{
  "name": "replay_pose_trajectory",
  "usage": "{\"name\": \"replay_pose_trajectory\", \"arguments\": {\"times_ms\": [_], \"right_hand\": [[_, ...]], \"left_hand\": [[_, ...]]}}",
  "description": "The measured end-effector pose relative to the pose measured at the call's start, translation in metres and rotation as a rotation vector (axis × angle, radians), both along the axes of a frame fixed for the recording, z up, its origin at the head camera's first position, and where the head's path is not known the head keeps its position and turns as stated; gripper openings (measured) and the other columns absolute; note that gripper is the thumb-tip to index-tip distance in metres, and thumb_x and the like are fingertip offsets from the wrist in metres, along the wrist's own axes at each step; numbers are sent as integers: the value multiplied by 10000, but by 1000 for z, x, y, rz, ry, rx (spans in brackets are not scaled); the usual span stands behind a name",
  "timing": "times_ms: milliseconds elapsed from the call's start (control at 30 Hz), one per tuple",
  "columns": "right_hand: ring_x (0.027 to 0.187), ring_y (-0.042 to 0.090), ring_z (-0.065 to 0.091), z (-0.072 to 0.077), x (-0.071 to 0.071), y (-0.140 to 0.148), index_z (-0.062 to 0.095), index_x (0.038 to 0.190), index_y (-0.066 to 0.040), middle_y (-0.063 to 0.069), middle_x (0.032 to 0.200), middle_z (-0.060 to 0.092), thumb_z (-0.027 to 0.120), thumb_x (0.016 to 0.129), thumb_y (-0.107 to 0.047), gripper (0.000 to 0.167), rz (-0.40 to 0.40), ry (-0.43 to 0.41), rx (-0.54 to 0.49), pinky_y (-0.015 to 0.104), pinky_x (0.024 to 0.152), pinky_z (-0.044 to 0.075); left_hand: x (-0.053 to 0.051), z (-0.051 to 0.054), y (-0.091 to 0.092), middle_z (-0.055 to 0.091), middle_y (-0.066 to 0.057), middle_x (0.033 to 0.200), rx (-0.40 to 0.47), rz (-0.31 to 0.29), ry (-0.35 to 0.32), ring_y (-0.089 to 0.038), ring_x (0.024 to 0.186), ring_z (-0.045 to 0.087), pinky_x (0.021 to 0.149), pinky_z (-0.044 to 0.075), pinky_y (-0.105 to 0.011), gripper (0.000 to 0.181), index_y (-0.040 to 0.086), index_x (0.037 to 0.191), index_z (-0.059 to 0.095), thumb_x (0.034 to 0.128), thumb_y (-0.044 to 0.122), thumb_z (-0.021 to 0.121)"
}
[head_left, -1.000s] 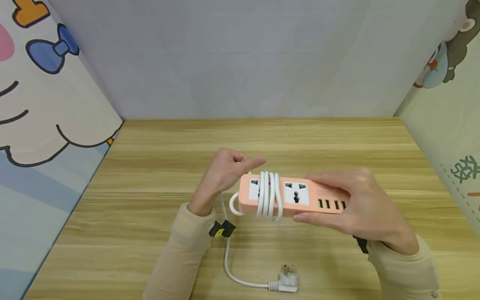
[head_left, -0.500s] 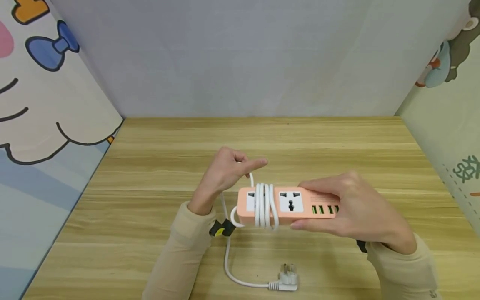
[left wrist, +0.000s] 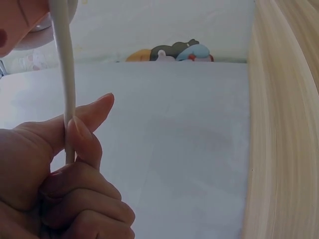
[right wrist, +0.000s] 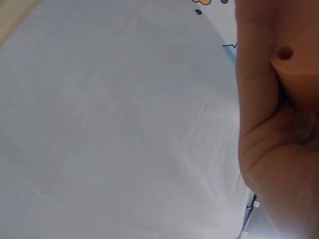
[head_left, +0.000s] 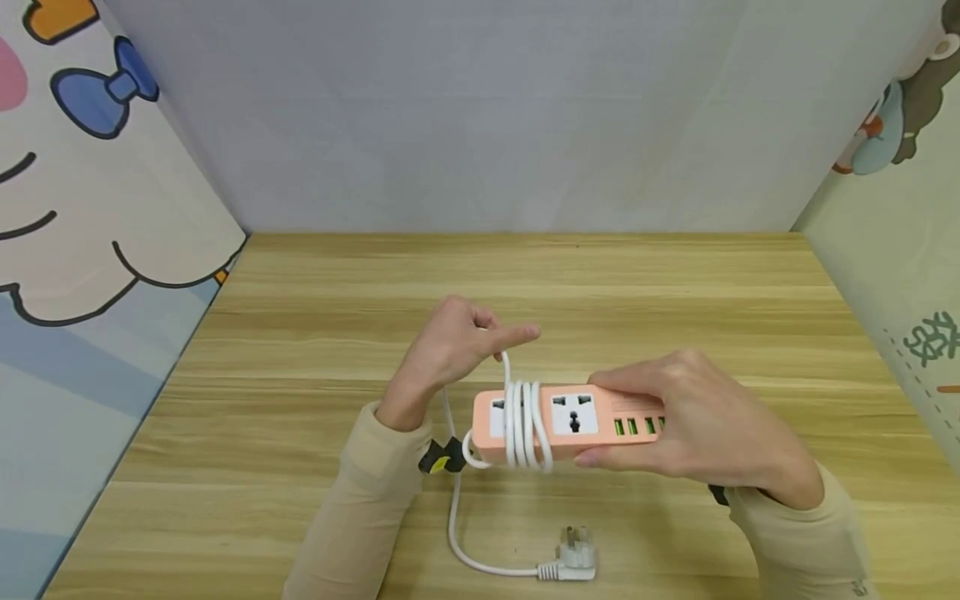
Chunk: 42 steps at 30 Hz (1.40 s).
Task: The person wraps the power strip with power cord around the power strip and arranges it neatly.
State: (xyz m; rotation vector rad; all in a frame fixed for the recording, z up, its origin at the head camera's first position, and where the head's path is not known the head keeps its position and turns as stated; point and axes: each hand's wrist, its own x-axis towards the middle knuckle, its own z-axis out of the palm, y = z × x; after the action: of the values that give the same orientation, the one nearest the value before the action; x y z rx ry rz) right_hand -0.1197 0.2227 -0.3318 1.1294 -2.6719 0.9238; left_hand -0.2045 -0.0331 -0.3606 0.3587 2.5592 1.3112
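My left fingers point(left wrist: 85, 142) pinch a smooth, round white cable point(left wrist: 65, 64); my right fingers point(head_left: 626, 379), spread across it, clasp the long peach plastic power strip point(head_left: 605, 412) above the wood-grained counter point(head_left: 300, 333). Four cable loops point(head_left: 519, 425) partly hide one of two square white sockets point(head_left: 574, 414); four green slots point(head_left: 618, 427) show beside my thumb. One white plug point(head_left: 576, 564) lies below, prongs up.

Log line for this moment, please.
left hand: grips white cord | right hand: holds power strip | white cord: wrapped around power strip | plug: on table, prongs up
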Motion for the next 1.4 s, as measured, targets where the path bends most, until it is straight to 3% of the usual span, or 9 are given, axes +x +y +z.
{"name": "replay_pose_trajectory", "arguments": {"times_ms": [433,700,933,1100,1267,1400], "right_hand": [[516,-102,373,-6,-1,-7,644,843,-297,-231,640,478,830,794,-534,305,-19,16,70,101,482,318],[509,-100,352,-9,-1,-9,674,869,-289,-229,637,485,838,783,-536,309,-36,6,91,133,466,326],[509,-103,351,-10,0,-12,669,843,-269,-219,624,467,864,754,-516,327,-51,53,117,119,464,321],[500,-84,352,-10,0,-15,650,809,-250,-199,607,458,863,755,-501,334,-92,42,160,151,460,329],[512,-73,350,-10,0,-16,650,818,-231,-184,611,464,851,764,-510,348,-106,55,175,160,468,325],[520,-38,350,-10,-1,-16,649,820,-183,-151,617,476,867,754,-479,373,-148,82,191,169,471,326]], "left_hand": [[5,5,1,369,55,455,-59,-14,-22,-92,423,228,419,202,-245,543,145,520,567,887,500,751],[15,18,1,598,-20,534,-102,6,-44,-97,426,274,429,233,-248,605,164,514,452,907,547,708],[20,25,1,626,2,566,-137,-12,-56,-94,429,297,443,272,-255,602,160,524,506,928,577,664],[22,28,1,720,4,710,-167,-17,-52,-100,444,339,472,321,-263,594,166,546,527,951,591,619],[30,33,3,698,24,711,-198,-7,-10,-112,496,417,535,396,-280,536,158,646,654,974,577,592],[36,37,4,522,50,562,-185,-6,17,-109,504,386,528,363,-277,521,150,689,692,991,558,575]]}}
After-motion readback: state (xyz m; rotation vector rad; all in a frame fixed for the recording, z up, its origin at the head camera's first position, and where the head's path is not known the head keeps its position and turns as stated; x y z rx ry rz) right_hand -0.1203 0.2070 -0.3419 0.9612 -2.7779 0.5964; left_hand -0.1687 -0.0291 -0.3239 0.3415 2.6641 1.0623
